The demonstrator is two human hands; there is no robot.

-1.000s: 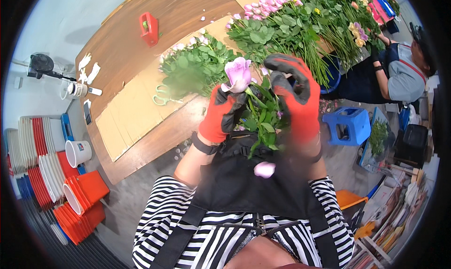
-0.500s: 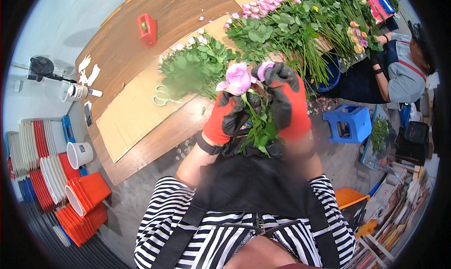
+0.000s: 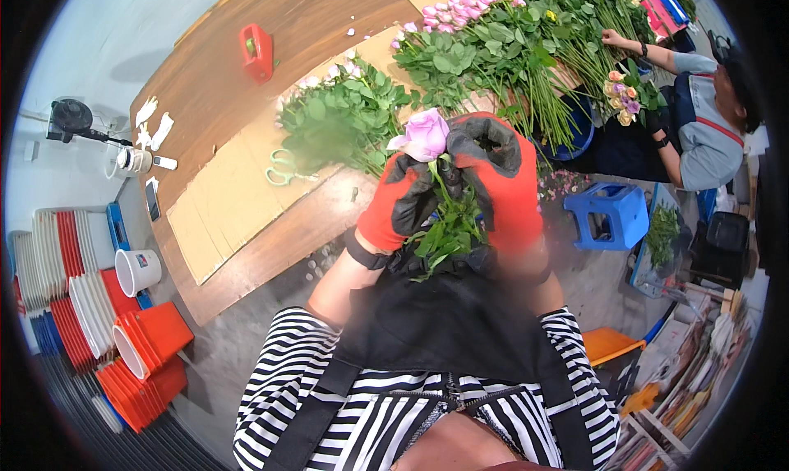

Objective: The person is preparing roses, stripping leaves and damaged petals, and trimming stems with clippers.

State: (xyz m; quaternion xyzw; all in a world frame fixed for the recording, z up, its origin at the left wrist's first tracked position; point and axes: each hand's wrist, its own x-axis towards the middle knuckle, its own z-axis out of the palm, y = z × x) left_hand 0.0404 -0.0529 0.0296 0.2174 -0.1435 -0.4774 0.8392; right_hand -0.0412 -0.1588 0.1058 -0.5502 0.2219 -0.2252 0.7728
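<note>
In front of my chest a single pale purple rose (image 3: 425, 136) stands upright, its bloom at the top and green leaves (image 3: 450, 233) hanging below. My left hand (image 3: 408, 198), in a red glove with a black palm, is closed round the stem just under the bloom. My right hand (image 3: 497, 171), gloved alike, has its fingers curled and pressed together against the right side of the bloom. Whatever lies between those fingertips is hidden. Beyond my left hand lies a bunch of pale roses (image 3: 345, 113) on cardboard.
Pale green-handled scissors (image 3: 281, 168) lie on cardboard (image 3: 222, 212); a red tape dispenser (image 3: 256, 53) stands farther back. Pink roses (image 3: 460, 12) fill the far table. At right are a blue stool (image 3: 608, 214) and a co-worker (image 3: 711, 126) holding flowers. Orange buckets (image 3: 152, 339) stand at left.
My right hand has come back against the bloom; the purple petal it held apart no longer shows. The rose has shifted slightly right. The co-worker's arm now reaches out to the far stems.
</note>
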